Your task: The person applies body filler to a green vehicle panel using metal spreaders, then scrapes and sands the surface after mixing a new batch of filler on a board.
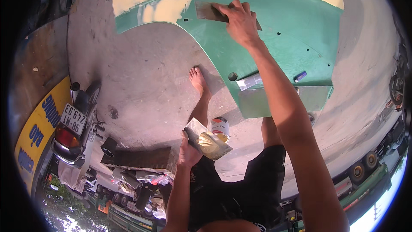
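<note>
My right hand (242, 21) is closed around a flat metal putty spreader (207, 10), its blade lying against a green vehicle body panel (296, 30). Along the panel's upper edge runs a cream-coloured area, and a pale smeared patch of putty (165, 8) lies left of the spreader. Lower down, my left hand (187, 154) grips a flat square putty board (194, 128) by its left side. A mound of yellowish putty (208, 143) sits on the board. Just behind the board stands an open white can (220, 126) on the floor.
A silvery tube (249, 81) and a small blue cylinder (300, 76) lie on the panel's lower part. To the left are a parked motorcycle (71, 133) and a yellow sign (36, 137). A long dark box (141, 159) and clutter are at the lower left.
</note>
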The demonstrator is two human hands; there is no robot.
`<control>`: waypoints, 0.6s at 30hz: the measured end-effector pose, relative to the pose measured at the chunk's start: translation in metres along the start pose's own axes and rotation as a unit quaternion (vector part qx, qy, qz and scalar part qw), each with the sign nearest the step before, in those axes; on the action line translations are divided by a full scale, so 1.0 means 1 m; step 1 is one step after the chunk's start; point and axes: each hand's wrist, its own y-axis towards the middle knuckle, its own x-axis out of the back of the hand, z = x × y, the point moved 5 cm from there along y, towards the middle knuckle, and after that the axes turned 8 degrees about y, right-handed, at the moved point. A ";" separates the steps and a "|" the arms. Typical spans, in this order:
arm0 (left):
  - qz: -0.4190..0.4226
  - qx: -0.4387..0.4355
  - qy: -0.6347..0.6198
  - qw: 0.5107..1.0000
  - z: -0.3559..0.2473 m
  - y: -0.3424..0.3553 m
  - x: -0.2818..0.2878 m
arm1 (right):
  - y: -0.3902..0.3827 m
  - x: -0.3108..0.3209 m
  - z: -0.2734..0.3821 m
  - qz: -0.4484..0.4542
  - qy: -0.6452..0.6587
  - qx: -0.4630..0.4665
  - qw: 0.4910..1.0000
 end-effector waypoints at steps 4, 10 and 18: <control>0.016 -0.007 -0.016 1.000 0.002 -0.002 0.007 | 0.053 -0.039 0.039 0.002 -0.104 0.055 0.993; 0.021 -0.011 -0.065 0.998 0.004 -0.004 0.022 | 0.085 -0.059 0.049 -0.017 -0.119 0.031 0.992; 0.030 -0.007 -0.081 0.996 0.024 -0.001 0.043 | 0.073 -0.071 0.061 0.072 -0.084 -0.021 0.994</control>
